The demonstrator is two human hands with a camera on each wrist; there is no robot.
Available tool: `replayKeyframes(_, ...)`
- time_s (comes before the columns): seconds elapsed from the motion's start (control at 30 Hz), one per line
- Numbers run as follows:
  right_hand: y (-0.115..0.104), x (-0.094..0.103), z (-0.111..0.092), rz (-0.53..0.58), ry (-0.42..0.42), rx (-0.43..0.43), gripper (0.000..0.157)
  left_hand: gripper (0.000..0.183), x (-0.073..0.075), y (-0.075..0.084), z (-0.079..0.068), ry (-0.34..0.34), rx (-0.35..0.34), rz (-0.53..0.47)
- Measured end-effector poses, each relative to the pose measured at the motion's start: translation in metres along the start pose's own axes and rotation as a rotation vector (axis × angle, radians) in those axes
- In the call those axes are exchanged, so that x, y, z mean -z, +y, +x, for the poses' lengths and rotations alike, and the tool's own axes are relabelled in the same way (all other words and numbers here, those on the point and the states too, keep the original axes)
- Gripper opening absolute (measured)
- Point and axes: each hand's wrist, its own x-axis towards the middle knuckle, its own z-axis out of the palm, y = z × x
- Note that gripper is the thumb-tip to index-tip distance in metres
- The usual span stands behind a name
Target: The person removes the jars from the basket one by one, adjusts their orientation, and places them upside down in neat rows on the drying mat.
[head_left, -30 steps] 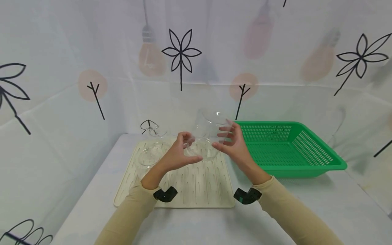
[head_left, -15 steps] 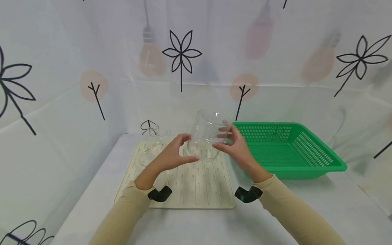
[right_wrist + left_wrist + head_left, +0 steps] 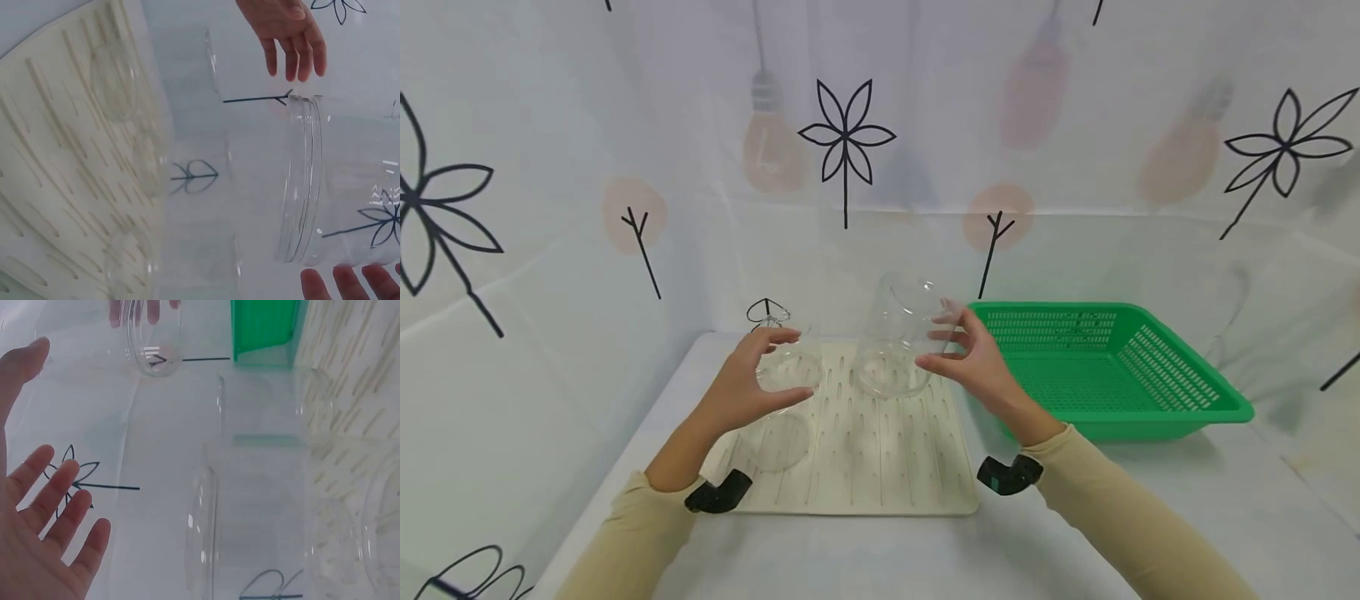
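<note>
Tilted above the cream ribbed drying mat [image 3: 880, 475], a clear jar [image 3: 895, 321] is held by my right hand [image 3: 973, 362], thumb on its near side and fingers along its right side. In the right wrist view the jar's ridged rim [image 3: 303, 181] faces toward the mat. My left hand [image 3: 737, 387] is off the held jar, with thumb and fingers spread and nothing between them. It hovers over the mat's left part, where more clear jars [image 3: 194, 262] stand. Their outlines are faint and partly hidden behind that hand in the head view.
A green perforated basket [image 3: 1150, 421] stands on the white-covered table [image 3: 1037, 533] to the right of the mat. White printed cloth [image 3: 880, 183] hangs behind and beside the table. In the left wrist view, standing jars [image 3: 262, 512] are close to the left hand.
My left hand has let go of the held jar and moved left, toward the standing jars. My right hand still holds the jar in nearly the same place.
</note>
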Motion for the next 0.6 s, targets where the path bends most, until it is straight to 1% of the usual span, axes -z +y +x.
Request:
replayKeyframes(0.17,0.005,-0.001,0.000,-0.052,-0.010,0.001,0.085,0.075,0.014,-0.017,-0.017,0.029,-0.005,0.014)
replayKeyframes(0.37,0.012,-0.003,0.000,-0.092,-0.037,0.026,0.082,0.085,0.023,-0.038,-0.035,0.055,0.007,0.020)
replayKeyframes(0.5,0.017,-0.004,-0.002,-0.121,-0.051,0.023,0.084,0.091,0.028,-0.051,-0.047,0.079,0.039,0.023)
replayKeyframes(0.6,0.020,-0.005,-0.004,-0.138,-0.061,0.000,0.087,0.093,0.030,-0.060,-0.058,0.076,0.076,0.030)
